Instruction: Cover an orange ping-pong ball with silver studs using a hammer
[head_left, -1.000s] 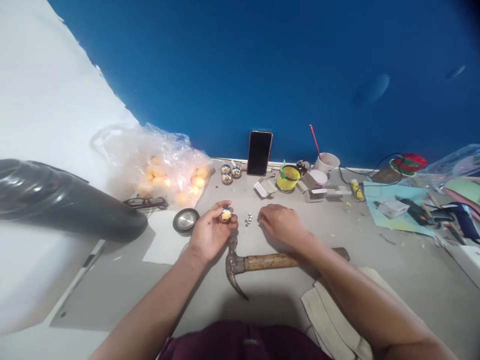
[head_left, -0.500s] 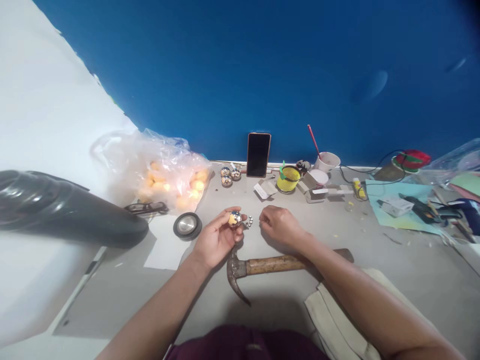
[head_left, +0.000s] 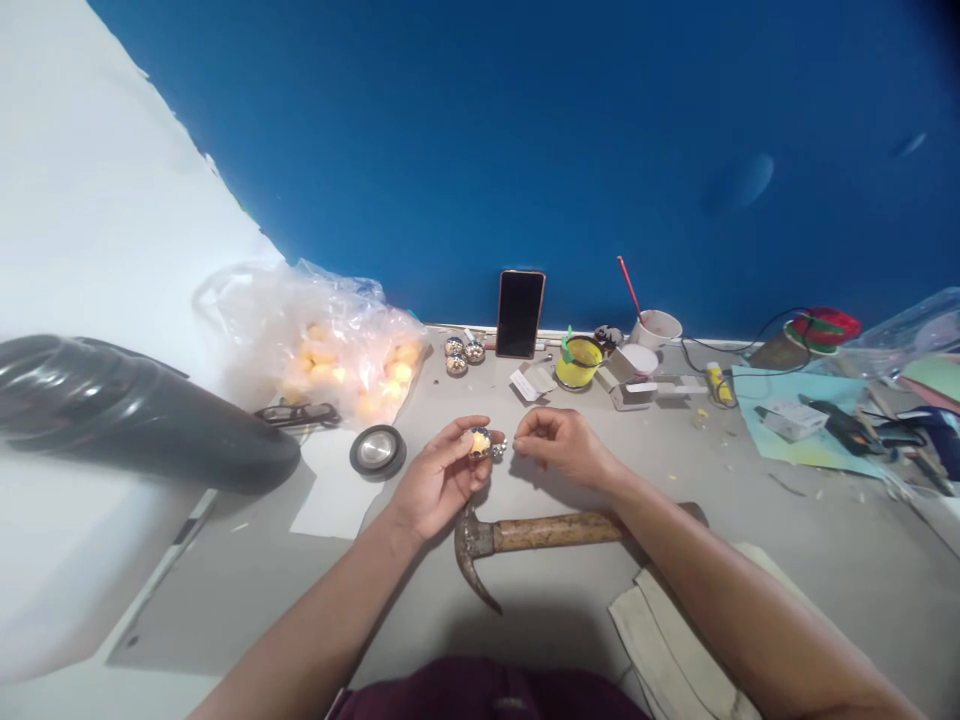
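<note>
My left hand (head_left: 439,480) holds a small ball (head_left: 480,443), yellow with mirror-like silver pieces on it, between thumb and fingers. Small shiny pieces (head_left: 499,449) lie just right of the ball. My right hand (head_left: 559,445) is a short way to the right, thumb and forefinger pinched together; whatever is between them is too small to make out. Below both hands a claw hammer (head_left: 555,531) lies across the table, its handle end under my right forearm. Three mirrored balls (head_left: 456,364) sit together near the wall.
A phone (head_left: 520,314) leans on the blue wall. At the left are a plastic bag (head_left: 352,350) of yellow balls, glasses, a round dark tin (head_left: 377,452) and a large grey roll (head_left: 150,415). A yellow cup (head_left: 577,362), small boxes and a white cup (head_left: 658,328) stand right; cloth (head_left: 667,640) lies lower right.
My left hand and its ball have shifted slightly right. The fingers of my right hand have lifted a little from the table and now show a pinch.
</note>
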